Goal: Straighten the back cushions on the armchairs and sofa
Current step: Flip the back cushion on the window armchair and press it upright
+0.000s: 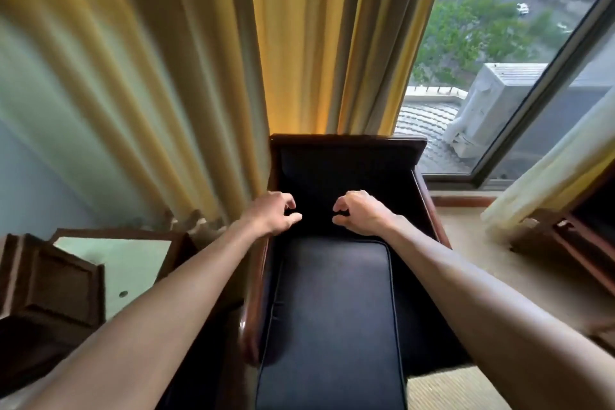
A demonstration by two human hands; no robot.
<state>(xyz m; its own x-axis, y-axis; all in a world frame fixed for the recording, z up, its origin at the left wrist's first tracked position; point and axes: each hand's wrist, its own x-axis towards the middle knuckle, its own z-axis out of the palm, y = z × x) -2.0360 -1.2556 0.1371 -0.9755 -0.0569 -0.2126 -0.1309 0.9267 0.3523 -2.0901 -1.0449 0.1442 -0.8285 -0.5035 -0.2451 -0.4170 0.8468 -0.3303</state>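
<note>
Forearms reach over the seat cushion [329,319] toward the back cushion [342,183].
Left hand [274,215] and right hand [361,215], loosely curled and holding nothing, hover level before the cushion's lower edge, frame centre, equally near.

Two bare forearms, no sleeves, left grip [278,212], right grip [357,215], no rings

My left hand [274,213] and right hand [357,213], fingers curled, against the dark back cushion [332,176] of the armchair [346,140].
</note>
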